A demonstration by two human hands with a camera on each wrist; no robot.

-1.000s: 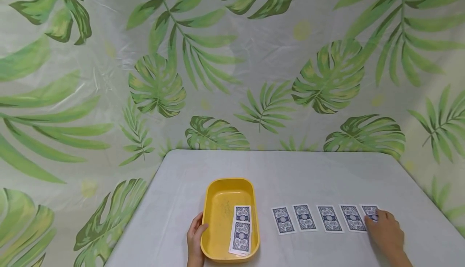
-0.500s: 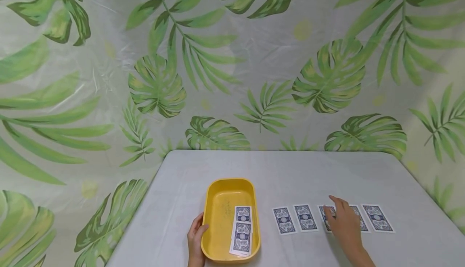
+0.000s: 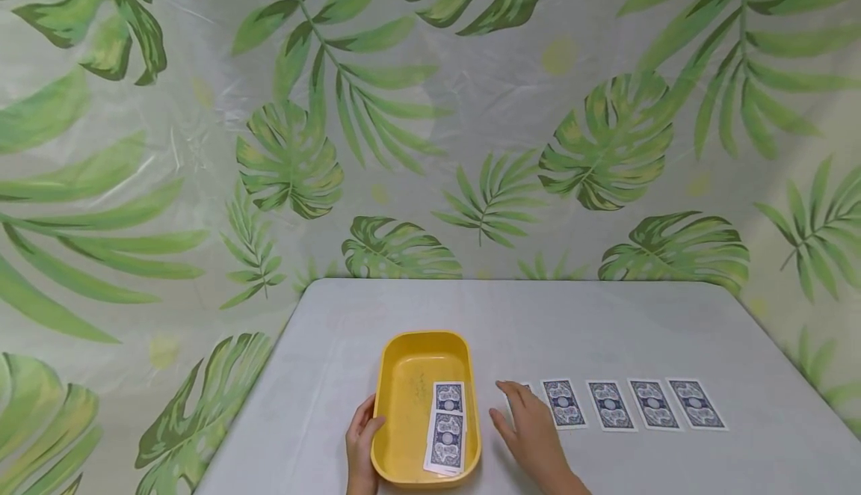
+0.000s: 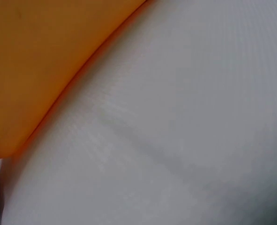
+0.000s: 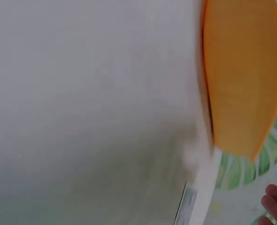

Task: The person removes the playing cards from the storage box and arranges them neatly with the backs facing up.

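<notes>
My left hand (image 3: 364, 441) grips the left side of a yellow plastic tray (image 3: 403, 375), its thumb over the rim. Face-down playing cards (image 3: 447, 441) with blue patterned backs lie overlapping along the tray's right side. My right hand (image 3: 534, 434) is just right of the tray with fingers spread, over the leftmost playing card (image 3: 528, 388) of a row and hiding most of it. In the right wrist view the fingers (image 5: 275, 202) hold nothing, and a card (image 5: 187, 206) lies flat below. The left wrist view shows the tray's outer wall (image 4: 49, 61).
Several more face-down cards (image 3: 610, 406) continue the row to the right, evenly spaced and slightly slanted. Everything stands on a table with a pale cloth (image 3: 578, 323). Behind it hangs a leaf-patterned sheet (image 3: 498, 106).
My right hand has swept left along the row, from the far-right card past the middle ones to the leftmost. The far-right cards are uncovered now. Left hand and tray have stayed put.
</notes>
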